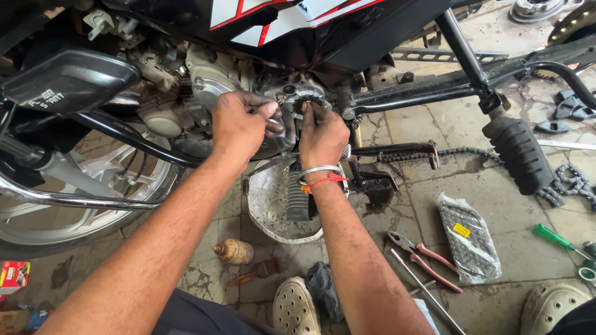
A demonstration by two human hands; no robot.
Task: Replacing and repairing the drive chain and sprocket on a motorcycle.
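Observation:
A motorcycle engine (186,93) fills the upper middle of the head view, with a small toothed sprocket (305,99) exposed on its side. My right hand (321,129) pinches that sprocket with its fingertips; a metal bangle and red thread sit on the wrist. My left hand (243,123) is closed against the engine case just left of the sprocket, gripping a small metal part or tool I cannot make out.
A metal pan (267,211) lies on the floor under the engine, behind a ribbed footpeg (298,195). Red-handled pliers (425,257), a bagged chain (469,239), a loose chain (574,183), a green screwdriver (555,239), an oil can (234,252) and a rag (323,288) lie around.

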